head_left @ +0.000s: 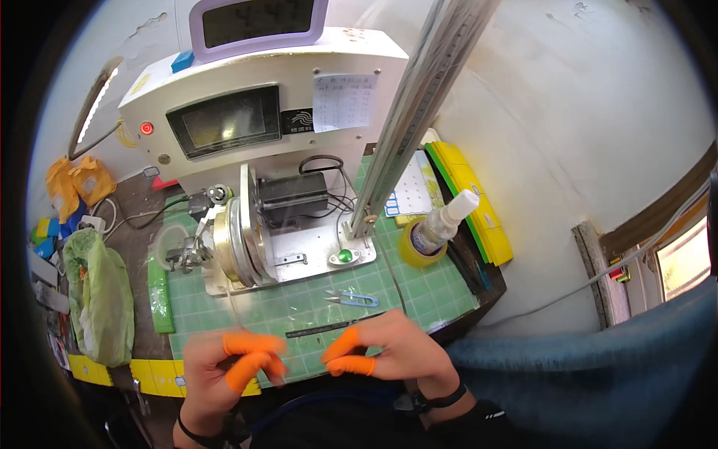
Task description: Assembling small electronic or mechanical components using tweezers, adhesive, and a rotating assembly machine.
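Note:
Side by side at the bench's front edge, both my hands wear orange finger cots on thumb and forefinger. My left hand [213, 370] is slightly blurred, its thumb and forefinger curled together; whatever they pinch is too small to make out. My right hand [407, 348] brings its thumb and forefinger together too, facing the left across a small gap, and anything between them is hidden. Just beyond lie a thin black tool [329, 327] and blue-handled thread snips [355, 299] on the green cutting mat [441, 299]. Past these stands a machine with a round metal wheel [235, 243].
A metal upright [407, 112] rises at the machine's right. A white-capped bottle [441, 224] sits in a yellow holder. Yellow strips [475, 202] line the right edge. Leftward are a green plastic bag [97, 292] and a green packet [159, 295]. A grey control box [224, 90] stands behind.

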`<action>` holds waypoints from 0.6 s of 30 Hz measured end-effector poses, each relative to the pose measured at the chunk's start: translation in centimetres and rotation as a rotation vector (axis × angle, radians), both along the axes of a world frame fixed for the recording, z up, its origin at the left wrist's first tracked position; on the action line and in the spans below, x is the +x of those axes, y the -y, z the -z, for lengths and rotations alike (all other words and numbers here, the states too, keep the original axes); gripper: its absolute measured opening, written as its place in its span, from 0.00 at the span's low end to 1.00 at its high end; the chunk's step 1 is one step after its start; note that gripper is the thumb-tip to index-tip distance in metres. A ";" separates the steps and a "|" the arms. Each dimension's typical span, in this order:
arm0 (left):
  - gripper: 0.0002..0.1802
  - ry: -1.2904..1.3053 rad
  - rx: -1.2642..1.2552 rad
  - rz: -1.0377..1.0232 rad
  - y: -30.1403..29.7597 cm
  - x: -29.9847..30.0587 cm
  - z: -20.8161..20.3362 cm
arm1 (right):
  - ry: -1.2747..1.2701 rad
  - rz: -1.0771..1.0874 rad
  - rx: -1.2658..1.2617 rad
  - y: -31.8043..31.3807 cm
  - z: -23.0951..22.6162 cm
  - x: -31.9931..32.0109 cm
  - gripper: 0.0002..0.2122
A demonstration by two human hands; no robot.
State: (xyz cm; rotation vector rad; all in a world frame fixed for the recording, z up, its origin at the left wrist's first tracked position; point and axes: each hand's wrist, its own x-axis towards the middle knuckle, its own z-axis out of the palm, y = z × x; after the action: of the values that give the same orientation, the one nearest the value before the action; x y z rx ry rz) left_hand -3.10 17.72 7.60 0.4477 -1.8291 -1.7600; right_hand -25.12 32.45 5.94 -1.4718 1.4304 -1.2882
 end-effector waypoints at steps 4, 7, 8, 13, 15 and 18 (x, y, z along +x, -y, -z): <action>0.13 0.382 -0.744 -0.081 0.6 -0.2 -0.8 | -0.420 -0.051 -0.514 3.1 -4.3 4.2 0.10; 0.15 0.263 -0.639 -0.011 1.0 0.5 -0.6 | -0.558 -0.087 -0.678 6.4 -5.7 6.5 0.11; 0.15 0.206 -0.696 -0.136 0.0 3.2 -1.8 | -0.601 -0.140 -0.538 7.3 -6.2 7.7 0.11; 0.16 0.547 -0.783 -0.130 6.6 10.4 0.4 | -0.718 -0.043 0.046 6.2 -6.1 4.3 0.06; 0.17 0.567 -0.711 -0.232 7.9 12.7 -1.6 | -0.828 0.131 0.168 6.5 -5.6 2.1 0.07; 0.17 0.534 -0.802 -0.391 8.8 13.3 -3.6 | -0.995 0.182 0.154 11.1 -2.3 -0.6 0.05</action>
State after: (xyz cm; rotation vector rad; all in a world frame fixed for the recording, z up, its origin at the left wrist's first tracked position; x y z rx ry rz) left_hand 10.19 8.89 11.17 0.9045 -2.3979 -0.5796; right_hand -25.73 21.31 8.28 -2.0163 2.2503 -0.4686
